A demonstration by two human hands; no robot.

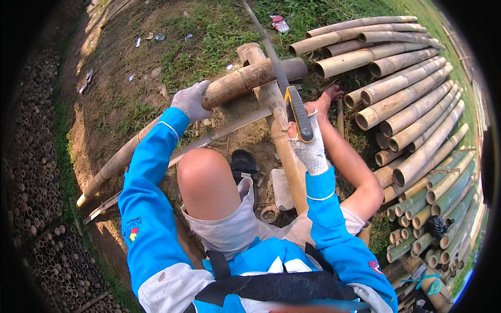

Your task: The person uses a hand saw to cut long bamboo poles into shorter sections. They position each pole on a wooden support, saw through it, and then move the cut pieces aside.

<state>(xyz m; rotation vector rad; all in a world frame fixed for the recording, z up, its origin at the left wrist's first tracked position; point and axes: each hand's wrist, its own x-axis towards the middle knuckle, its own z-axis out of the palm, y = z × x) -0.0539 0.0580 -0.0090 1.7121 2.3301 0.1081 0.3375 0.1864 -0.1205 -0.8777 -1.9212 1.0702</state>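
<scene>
My left hand [192, 101], in a pale knit glove, is wrapped over the end of a thick brown bamboo pole [237, 83]. This pole rests across a yellowish bamboo beam [289, 167] that slants away from me, and its darker end sticks out to the right. My right hand [308, 143], in a glove that leaves fingertips bare, is closed around the black and yellow handle of a handsaw [298, 112]. The long blade points away from me and lies over the pole, touching it near the beam. Whether it has cut in, I cannot tell.
Stacked bamboo poles [402, 94] lie at the right, with greener ones [454, 193] nearer. A bamboo strip [219, 133] and a long pole [112, 164] run left. My bare foot [324, 103] is beside the beam; a dark sandal [244, 166] sits between my legs. Bundled bamboo [36, 182] fills the far left.
</scene>
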